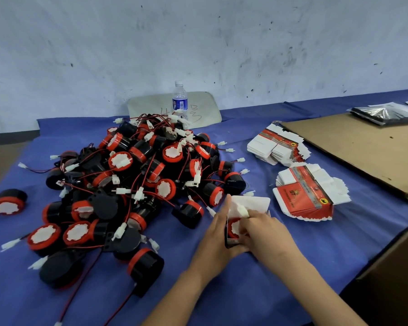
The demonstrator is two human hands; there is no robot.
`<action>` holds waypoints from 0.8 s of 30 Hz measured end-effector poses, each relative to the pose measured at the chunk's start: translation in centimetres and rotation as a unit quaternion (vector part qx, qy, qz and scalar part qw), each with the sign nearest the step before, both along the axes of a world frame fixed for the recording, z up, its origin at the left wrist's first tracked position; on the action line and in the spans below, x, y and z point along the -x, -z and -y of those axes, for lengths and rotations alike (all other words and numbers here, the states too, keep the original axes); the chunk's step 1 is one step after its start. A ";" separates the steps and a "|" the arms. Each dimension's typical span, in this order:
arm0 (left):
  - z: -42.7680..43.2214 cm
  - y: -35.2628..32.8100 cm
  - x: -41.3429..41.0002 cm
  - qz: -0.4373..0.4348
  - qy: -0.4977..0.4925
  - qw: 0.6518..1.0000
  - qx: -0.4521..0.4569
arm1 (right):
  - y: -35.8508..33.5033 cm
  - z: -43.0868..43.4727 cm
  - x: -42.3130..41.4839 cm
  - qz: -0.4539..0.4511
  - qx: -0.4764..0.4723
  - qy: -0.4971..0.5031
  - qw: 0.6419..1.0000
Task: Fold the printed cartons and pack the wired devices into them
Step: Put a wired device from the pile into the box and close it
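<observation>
Pile: the heap of wired devices [132,184], black with red rims, sits mid-table on the blue cloth [222,297].
Carton: the carton [251,203] is just right of the pile's near edge, white flap up.
Device: one device [233,228] sits in the carton's mouth, red rim showing.
Left hand: the left hand [216,234] grips the carton's pile-side wall.
Right hand: the right hand [266,231] has its fingers curled onto the device from the far side.
Flat cartons: two fanned stacks of flat cartons [302,198] lie right of the pile.
Bottle: a water bottle [180,102] stands behind the pile.
</observation>
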State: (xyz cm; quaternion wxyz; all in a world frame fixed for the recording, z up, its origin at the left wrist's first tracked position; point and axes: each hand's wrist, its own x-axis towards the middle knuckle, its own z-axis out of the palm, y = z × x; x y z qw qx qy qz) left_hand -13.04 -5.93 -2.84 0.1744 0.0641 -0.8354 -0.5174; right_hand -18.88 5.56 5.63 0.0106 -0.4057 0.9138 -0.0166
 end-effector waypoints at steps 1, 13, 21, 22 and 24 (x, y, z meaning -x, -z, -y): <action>-0.1 -0.2 -0.2 -0.011 -0.002 0.999 0.050 | 0.0 -0.1 0.1 0.000 0.000 -0.004 1.000; -1.8 -0.4 -1.2 -0.046 -0.125 0.955 0.266 | -0.1 -2.4 1.7 0.182 0.470 0.062 0.861; -2.9 -0.2 -0.6 -0.083 -0.127 0.952 0.266 | 2.8 -2.3 1.2 0.016 0.520 0.083 0.850; -3.0 -0.2 -0.6 -0.086 -0.126 0.953 0.261 | 2.9 -2.2 1.2 -0.007 0.517 0.075 0.853; -3.0 -0.2 -0.5 -0.088 -0.126 0.955 0.253 | 3.7 -2.3 1.2 -0.033 0.515 0.066 0.854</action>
